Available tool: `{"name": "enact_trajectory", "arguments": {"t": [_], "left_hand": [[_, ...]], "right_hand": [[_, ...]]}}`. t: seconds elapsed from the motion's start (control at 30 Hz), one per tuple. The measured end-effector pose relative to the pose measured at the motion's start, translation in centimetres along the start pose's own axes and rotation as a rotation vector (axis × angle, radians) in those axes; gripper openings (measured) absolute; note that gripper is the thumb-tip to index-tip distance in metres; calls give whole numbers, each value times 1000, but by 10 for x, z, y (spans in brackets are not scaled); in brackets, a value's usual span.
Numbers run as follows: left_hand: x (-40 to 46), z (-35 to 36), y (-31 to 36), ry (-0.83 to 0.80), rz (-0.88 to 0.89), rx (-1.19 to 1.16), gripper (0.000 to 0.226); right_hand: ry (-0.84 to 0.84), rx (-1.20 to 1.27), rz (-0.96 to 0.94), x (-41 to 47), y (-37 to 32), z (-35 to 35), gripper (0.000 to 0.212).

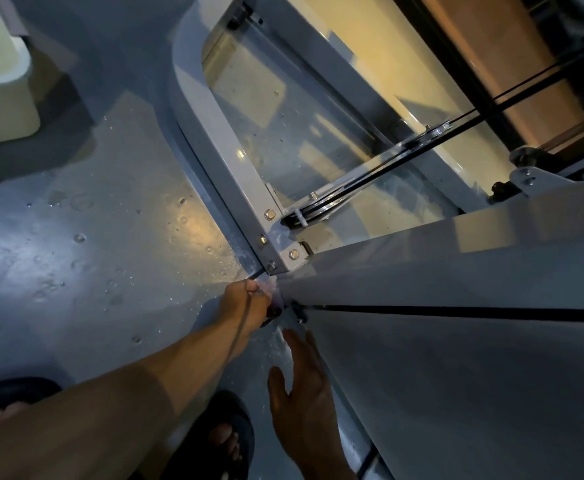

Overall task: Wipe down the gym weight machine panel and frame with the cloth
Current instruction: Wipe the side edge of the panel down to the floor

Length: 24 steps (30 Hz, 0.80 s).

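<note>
While the left hand (249, 303) is down at the foot of the frame (230, 161), I read this as the low corner being wiped. From the head camera, its fingers are curled round a small pale cloth (270, 285), which shows only as a bright scrap just below the bolted corner bracket (276, 244). Most of the cloth is hidden by the hand, so I cannot tell how it is folded. The right hand (304, 393) is open, fingers straight, lying flat against the grey panel (457, 375) just below that bracket; it holds nothing.

To do this step well, I judge the cloth should be pressed into the seam under the bracket and drawn along the frame edge, not dabbed. The black cable (457, 310) runs along the panel close beside the bracket, and its small fittings could snag the cloth, so short strokes away from them seem wise. The floor (93, 220) beside the bracket looks wet and spotted, so I would keep the cloth off it. The clear shield (301, 133) above the bracket carries droplets and, in my view, wants wiping next.
</note>
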<state>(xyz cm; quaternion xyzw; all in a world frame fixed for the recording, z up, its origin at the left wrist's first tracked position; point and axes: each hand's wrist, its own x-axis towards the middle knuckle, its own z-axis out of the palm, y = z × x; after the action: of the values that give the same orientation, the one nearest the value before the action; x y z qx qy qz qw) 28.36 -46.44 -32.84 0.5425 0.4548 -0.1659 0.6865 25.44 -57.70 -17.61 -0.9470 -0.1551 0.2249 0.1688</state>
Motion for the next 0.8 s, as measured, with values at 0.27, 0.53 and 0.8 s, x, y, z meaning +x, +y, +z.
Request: {"name": "enact_trajectory", "arguments": {"t": [0.27,0.53,0.8], "left_hand": [[-76,-21,84,-92,201,-365,12],[-81,-22,96,-42,123,-383,5],[-96,-30,102,-150,324,-243,10]], "right_hand": [[-57,19,-2,-1,5,3,58],[1,56,-13,-1,2,2,60],[101,78,-74,5,0,2,66]]}}
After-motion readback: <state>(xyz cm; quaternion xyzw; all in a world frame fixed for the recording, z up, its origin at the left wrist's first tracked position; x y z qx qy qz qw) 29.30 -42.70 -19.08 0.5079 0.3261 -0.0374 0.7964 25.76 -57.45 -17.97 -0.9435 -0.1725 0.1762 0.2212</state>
